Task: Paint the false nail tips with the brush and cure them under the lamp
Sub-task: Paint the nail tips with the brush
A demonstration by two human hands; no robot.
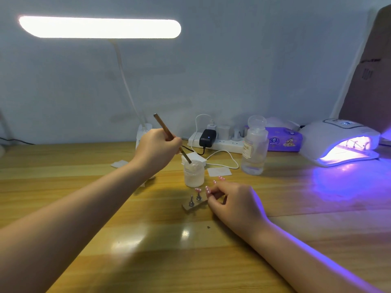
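While left hand (157,148) dips brush (169,134), right hand (229,199) on holder (193,206)

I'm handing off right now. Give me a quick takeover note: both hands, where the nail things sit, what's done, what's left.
Left hand grips the brush, its tip dipped in the small white jar.
Right hand holds the metal holder bar on the table; one pink tip stands on it, beside a bare post.
Curing lamp, far right, is lit, with stands inside.
Left: paint the tip on the bar, then cure it.
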